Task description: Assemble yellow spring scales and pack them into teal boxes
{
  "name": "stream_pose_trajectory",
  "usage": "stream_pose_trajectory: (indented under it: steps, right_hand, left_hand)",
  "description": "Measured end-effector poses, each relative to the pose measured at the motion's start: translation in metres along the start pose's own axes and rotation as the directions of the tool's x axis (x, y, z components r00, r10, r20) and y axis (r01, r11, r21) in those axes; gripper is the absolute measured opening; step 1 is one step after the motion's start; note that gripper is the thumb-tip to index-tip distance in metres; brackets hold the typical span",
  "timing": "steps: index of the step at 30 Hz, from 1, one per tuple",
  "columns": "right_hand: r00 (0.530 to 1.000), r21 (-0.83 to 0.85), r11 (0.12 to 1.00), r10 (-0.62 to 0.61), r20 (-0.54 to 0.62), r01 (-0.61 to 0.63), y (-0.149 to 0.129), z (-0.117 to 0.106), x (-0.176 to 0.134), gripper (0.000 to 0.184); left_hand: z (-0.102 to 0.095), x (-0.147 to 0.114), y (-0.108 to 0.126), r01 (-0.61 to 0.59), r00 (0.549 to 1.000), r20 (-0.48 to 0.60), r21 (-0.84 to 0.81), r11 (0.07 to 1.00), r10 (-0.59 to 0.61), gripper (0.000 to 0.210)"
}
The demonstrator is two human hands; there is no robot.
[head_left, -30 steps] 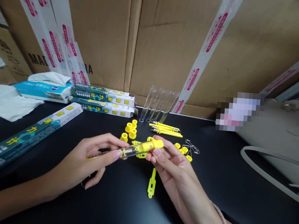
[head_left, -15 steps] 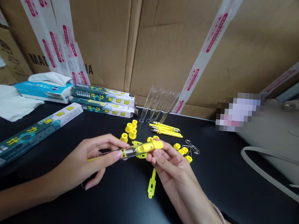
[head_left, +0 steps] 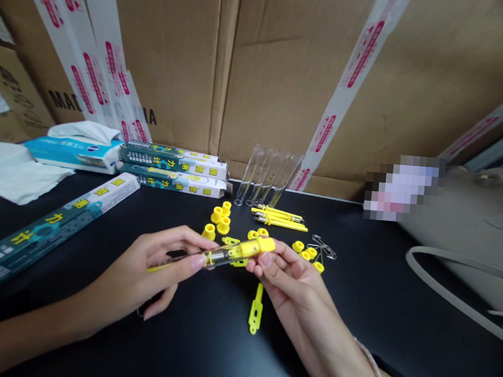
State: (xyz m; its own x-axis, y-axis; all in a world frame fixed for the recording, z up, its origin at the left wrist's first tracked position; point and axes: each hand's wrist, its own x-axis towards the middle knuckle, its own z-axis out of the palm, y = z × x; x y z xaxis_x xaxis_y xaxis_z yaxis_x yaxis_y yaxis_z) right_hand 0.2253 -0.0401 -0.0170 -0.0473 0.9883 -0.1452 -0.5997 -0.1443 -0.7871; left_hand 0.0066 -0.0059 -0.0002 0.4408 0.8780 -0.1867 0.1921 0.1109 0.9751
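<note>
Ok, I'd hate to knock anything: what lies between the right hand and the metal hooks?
In the head view, small yellow caps lie between the right hand and metal hooks.

A clear, slim tube spans the gap from the left hand to the right hand, tilted with its right end higher. At the right fingertips, a yellow cap sits in that end, its broad head outside. Inside the tube, just beside the left thumb, is a silvery metal part; a yellow strip shows within the left grip.
</note>
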Motion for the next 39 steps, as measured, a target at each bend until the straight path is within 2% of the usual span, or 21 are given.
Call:
stream_pose_trajectory:
  steps: [7, 12, 18, 22, 27, 35, 39]
  right_hand:
    - [1.0, 0.005, 1.0, 0.001, -0.011, -0.001, 0.0005, -0.0005, -0.0013, 0.016]
    - [0.999, 0.05, 0.999, 0.012, -0.036, -0.01, 0.0019, -0.0018, -0.0005, 0.039]
    - [1.0, 0.018, 1.0, -0.014, 0.001, 0.014, 0.0011, -0.0004, 0.001, 0.02]
    - [1.0, 0.023, 1.0, -0.011, 0.003, 0.011, 0.0004, -0.0005, -0.0003, 0.019]
    - [1.0, 0.011, 1.0, -0.01, -0.012, 0.01, 0.0006, -0.0016, -0.0003, 0.035]
    - [0.999, -0.021, 0.999, -0.039, -0.001, 0.039, 0.0011, -0.0019, 0.0008, 0.018]
    - [0.999, -0.025, 0.999, -0.033, -0.013, 0.033, 0.0007, -0.0012, 0.001, 0.017]
  left_hand:
    - [-0.0003, -0.0003, -0.0005, 0.004, 1.0, 0.007, -0.003, 1.0, -0.004, 0.034]
    - [0.0001, -0.0004, -0.0005, 0.002, 1.0, 0.002, 0.021, 1.0, -0.002, 0.034]
    - [-0.0001, -0.0005, 0.0007, 0.002, 1.0, 0.003, 0.029, 1.0, -0.002, 0.036]
    - [0.0001, -0.0004, 0.0008, -0.003, 1.0, 0.01, 0.024, 1.0, 0.003, 0.035]
    - [0.0001, -0.0007, 0.0003, -0.005, 1.0, 0.008, 0.025, 1.0, 0.005, 0.035]
    - [0.0003, -0.001, 0.0007, 0.001, 1.0, 0.005, 0.01, 1.0, -0.001, 0.036]
    - [0.0007, -0.0004, 0.0, -0.011, 1.0, 0.003, 0.007, 1.0, 0.011, 0.035]
